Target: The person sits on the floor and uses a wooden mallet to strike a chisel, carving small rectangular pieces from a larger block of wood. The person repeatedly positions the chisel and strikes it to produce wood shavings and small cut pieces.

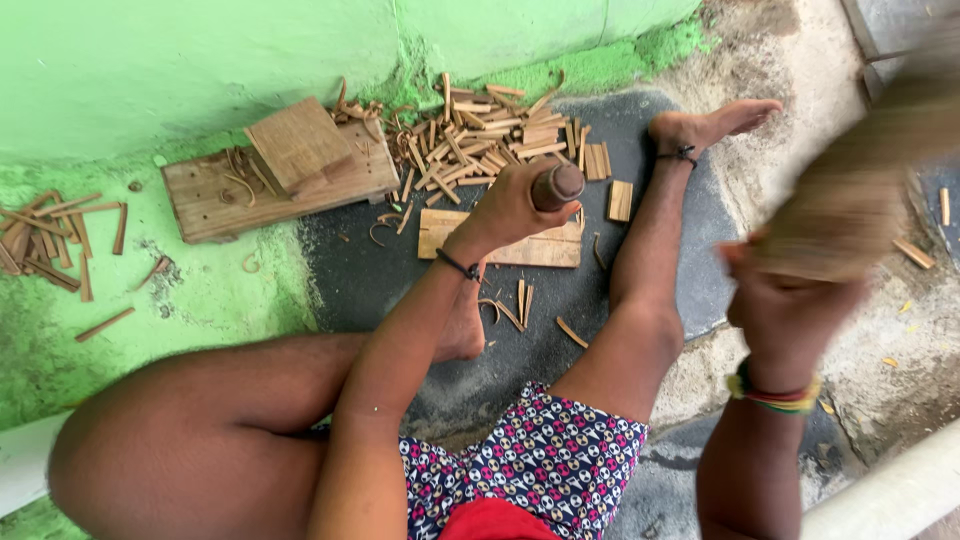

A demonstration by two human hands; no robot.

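Note:
My left hand (505,208) is closed around a round wooden handle (557,185), held upright over a flat wooden board (500,245) on the dark mat. My right hand (790,300) is raised at the right, gripping a thick brown wooden block (860,185) that is blurred by motion. Behind the board lies a heap of several short cut wooden strips (490,135). What the handle's lower end touches is hidden by my hand.
A larger wooden plank (230,195) with a square block (298,143) on it rests at the left by the green wall. More strips (50,240) lie on the green floor at far left. My bare legs and feet frame the dark mat (360,270).

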